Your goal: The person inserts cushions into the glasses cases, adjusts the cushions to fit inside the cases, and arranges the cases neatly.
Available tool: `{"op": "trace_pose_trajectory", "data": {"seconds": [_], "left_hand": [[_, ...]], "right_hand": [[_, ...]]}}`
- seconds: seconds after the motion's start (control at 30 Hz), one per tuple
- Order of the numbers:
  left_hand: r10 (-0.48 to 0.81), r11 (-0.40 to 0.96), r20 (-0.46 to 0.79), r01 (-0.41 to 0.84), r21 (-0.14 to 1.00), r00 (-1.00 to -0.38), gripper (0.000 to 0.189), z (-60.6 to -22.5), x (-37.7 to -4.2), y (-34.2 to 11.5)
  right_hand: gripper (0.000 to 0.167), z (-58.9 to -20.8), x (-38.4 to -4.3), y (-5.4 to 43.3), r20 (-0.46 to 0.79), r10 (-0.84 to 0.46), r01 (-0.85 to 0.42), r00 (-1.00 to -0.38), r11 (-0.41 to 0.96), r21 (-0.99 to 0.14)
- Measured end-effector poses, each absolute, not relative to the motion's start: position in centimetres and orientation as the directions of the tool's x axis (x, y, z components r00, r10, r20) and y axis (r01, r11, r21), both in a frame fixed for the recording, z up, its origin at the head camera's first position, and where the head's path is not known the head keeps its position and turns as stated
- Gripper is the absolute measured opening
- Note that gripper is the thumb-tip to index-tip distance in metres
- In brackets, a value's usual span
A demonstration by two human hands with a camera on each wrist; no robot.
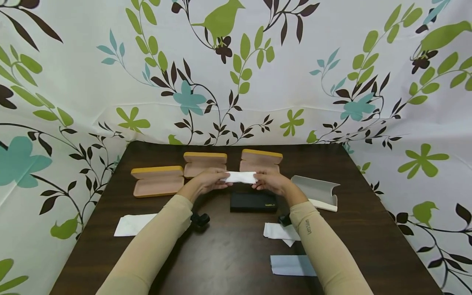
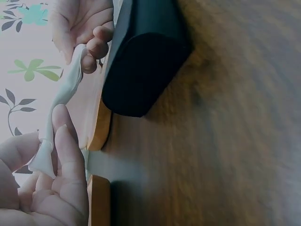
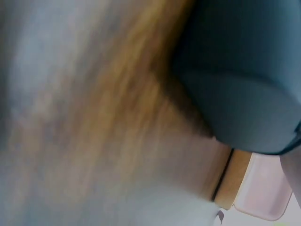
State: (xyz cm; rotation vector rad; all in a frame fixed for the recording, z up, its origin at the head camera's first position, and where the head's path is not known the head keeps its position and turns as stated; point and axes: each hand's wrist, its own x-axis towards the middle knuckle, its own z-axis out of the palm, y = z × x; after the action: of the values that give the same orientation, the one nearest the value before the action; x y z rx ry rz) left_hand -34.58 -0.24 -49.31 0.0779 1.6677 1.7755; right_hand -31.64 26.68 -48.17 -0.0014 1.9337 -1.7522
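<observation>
A folded white cloth (image 1: 240, 177) is stretched between both hands above the table's middle. My left hand (image 1: 209, 180) pinches its left end and my right hand (image 1: 273, 182) its right end. In the left wrist view the cloth (image 2: 68, 89) looks narrow and slightly twisted, with fingers and thumb on each end. Just below the hands lies a closed black glasses case (image 1: 253, 203) with small gold lettering. The right wrist view is blurred; the black case (image 3: 244, 108) fills its upper right and the cloth does not show there.
Behind the hands, glasses cases with yellow edges and pink linings stand open: left (image 1: 157, 186), middle (image 1: 204, 169) and right (image 1: 259, 166). An opened grey case (image 1: 317, 190) lies right. White cloths lie left (image 1: 133, 225) and right (image 1: 280, 232), a light blue cloth (image 1: 293, 265) near the front.
</observation>
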Motion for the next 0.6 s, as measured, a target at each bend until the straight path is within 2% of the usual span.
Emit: {"op": "trace_pose_trajectory", "data": {"seconds": [0.6], "left_hand": [[0.478, 0.004, -0.439, -0.498, 0.867, -0.761, 0.038, -49.6, -37.3, 3.5]], "right_hand": [[0.036, -48.5, -32.9, 29.3, -0.381, -0.205, 0.35, -0.901, 0.173, -0.921]]}}
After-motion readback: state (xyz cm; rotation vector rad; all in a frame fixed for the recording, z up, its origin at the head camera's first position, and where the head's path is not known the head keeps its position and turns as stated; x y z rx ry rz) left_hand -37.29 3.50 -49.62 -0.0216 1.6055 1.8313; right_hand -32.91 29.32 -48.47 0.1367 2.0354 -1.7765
